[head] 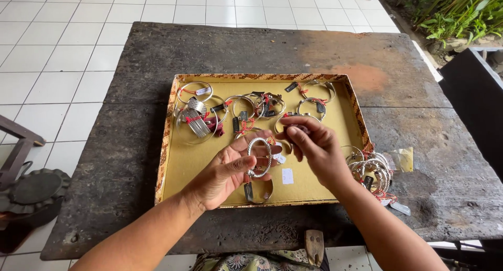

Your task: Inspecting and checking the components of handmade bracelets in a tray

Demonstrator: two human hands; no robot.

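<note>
Left hand (222, 174) grips silver bangle (260, 156) over yellow tray (314, 190); right hand (314, 145) fingers pinched at bangle's tag, held thing unclear

A weathered dark wooden table (157, 56) stands before me on white floor tiles (63, 35). A heap of silver bangles with red threads (373, 169) lies on the wood at right, beside a small clear plastic bag (403, 158). Green plants (456, 11) border the far corner; a dark metal object (31, 190) sits at left.

left hand (222, 171): palm up, fingers curled (thumb across) | right hand (314, 148): fingertips pinched
</note>
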